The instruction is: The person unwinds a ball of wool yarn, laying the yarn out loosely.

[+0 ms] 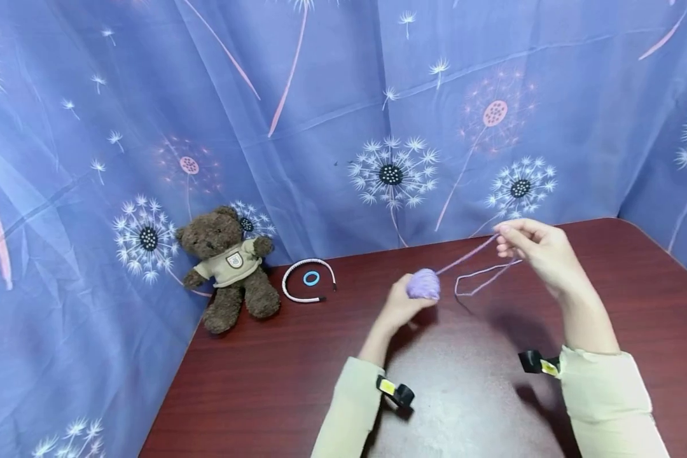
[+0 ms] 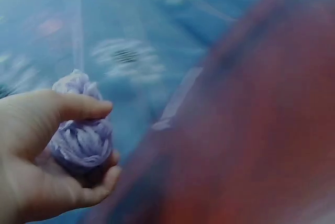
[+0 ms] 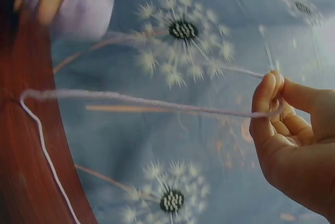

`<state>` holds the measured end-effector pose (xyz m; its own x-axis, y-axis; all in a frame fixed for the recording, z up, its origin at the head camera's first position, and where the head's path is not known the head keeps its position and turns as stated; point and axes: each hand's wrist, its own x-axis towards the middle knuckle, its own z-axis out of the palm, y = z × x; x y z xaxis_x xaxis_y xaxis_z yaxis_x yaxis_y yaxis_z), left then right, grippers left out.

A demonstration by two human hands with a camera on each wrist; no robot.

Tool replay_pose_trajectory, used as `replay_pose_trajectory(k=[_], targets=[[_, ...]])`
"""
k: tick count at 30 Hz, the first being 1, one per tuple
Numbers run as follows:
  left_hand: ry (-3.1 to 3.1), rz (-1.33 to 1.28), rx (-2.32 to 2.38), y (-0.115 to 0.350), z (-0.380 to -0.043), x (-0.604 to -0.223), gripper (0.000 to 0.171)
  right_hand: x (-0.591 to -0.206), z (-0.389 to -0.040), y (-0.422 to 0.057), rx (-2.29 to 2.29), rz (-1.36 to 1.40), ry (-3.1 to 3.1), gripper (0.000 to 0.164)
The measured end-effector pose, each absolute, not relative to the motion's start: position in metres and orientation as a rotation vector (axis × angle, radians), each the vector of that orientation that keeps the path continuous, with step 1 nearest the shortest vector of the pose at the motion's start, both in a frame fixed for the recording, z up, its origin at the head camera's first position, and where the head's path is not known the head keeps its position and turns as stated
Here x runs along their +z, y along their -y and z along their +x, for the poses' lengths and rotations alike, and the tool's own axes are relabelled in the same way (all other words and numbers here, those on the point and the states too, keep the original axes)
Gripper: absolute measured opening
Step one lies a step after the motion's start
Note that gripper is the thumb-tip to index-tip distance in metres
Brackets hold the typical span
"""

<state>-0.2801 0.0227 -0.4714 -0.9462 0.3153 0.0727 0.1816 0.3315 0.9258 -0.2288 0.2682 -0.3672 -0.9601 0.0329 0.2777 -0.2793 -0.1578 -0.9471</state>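
purple yarn ball [image 1: 423,284] sits in your left hand [image 1: 402,306], over the table [image 1: 275,388], right of its middle and nearer the far edge than the near one. your left fingers are curled round it, grasping it with the thumb on one side and the fingers on the other; the left wrist view is blurred, but this grip shows there too. from the ball a yarn strand [image 1: 466,257] runs straight and slanting up to your right hand [image 1: 541,253], which is raised in front of the far edge, toward the far right corner. there your thumb and index finger pinch the strand at their tips, and in the right wrist view the other fingers are bent beside them. past the pinch, the yarn falls into a slack loop [image 1: 457,286] between your two hands, just right of the ball. at the far left corner a brown teddy bear [image 1: 229,270] in a beige top leans against the blue curtain [image 1: 320,63]. just beside the bear, near the far edge, you have a white headband [image 1: 285,285] lying with a small blue ring [image 1: 305,278] inside its curve, well apart from both your hands.
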Motion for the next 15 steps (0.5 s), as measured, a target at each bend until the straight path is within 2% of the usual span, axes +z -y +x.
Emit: replay_pose_trajectory(k=[5, 11, 15], targets=[[-2.11, 0.356, 2.007, 0.03, -0.295, -0.446, 0.053, -0.372, -0.229, -0.29, 2.413, 0.305, 1.554, 0.018], [-1.883, 0.384, 2.202, 0.069, -0.296, -0.422, 0.063, -0.38, -0.227, -0.313, 2.418, 0.307, 1.412, 0.018], [-1.891, 0.412, 2.224, 0.089, -0.295, -0.414, 0.06, -0.386, -0.226, -0.328, 2.475, 0.281, 1.307, 0.019]])
